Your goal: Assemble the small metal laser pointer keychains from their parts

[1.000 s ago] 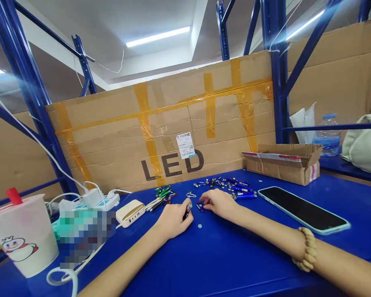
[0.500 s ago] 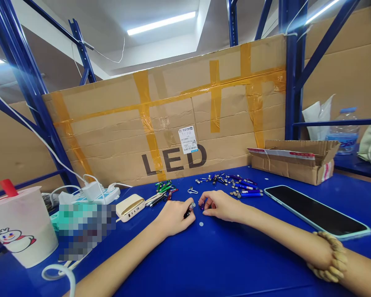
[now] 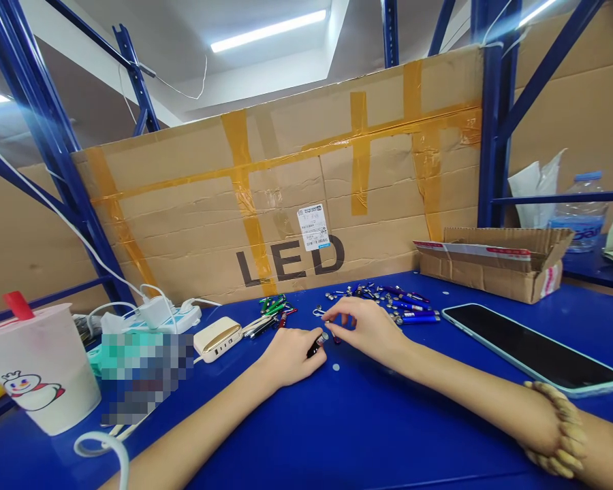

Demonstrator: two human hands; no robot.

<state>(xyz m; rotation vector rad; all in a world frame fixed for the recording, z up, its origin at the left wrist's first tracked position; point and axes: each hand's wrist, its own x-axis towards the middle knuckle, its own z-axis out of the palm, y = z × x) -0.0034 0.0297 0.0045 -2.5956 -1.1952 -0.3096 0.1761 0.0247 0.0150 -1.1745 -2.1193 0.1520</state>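
My left hand (image 3: 292, 355) is closed around a small black tube (image 3: 315, 344) with a silver end, which points up and right. Just to the right, my right hand (image 3: 360, 327) has thumb and forefinger pinched together close to that end; whatever lies between the fingertips is too small to make out. A small dark red piece (image 3: 336, 337) shows below the right fingers. Behind the fingertips lies a silver clip (image 3: 317, 311). A flat grey disc (image 3: 336, 367) rests on the table in front of the hands.
Green tubes (image 3: 272, 306) lie left of centre, and blue tubes (image 3: 413, 317) with small metal parts lie right. A power bank (image 3: 218, 339), a power strip (image 3: 184, 316) and a cup (image 3: 41, 374) stand left. A phone (image 3: 534, 347) and an open cardboard box (image 3: 495, 269) are right.
My right hand has lifted slightly and moved towards the silver end of the tube, its thumb and forefinger now pinched. My left hand keeps its hold on the tube. The view has shifted slightly.
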